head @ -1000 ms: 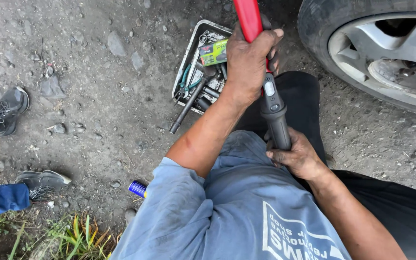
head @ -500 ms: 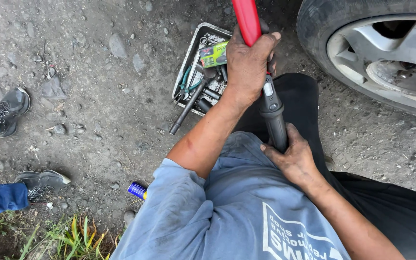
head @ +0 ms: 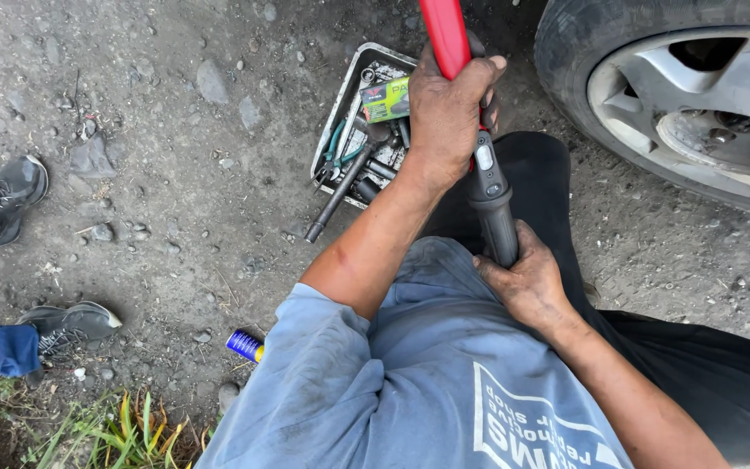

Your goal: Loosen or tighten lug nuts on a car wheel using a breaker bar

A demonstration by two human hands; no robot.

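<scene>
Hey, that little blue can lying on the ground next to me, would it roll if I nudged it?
Probably, but not far. The blue can lies on its side, so its round body would likely roll; the rough gravel ground should stop it soon. It looks small, so likely light and easy to lift.

Two hands: left hand [head: 447, 113], right hand [head: 527, 282]. One red-and-black tool [head: 472, 130], one metal tray [head: 340, 126], one wheel [head: 679, 95]. Two shoes [head: 12, 195]
</scene>
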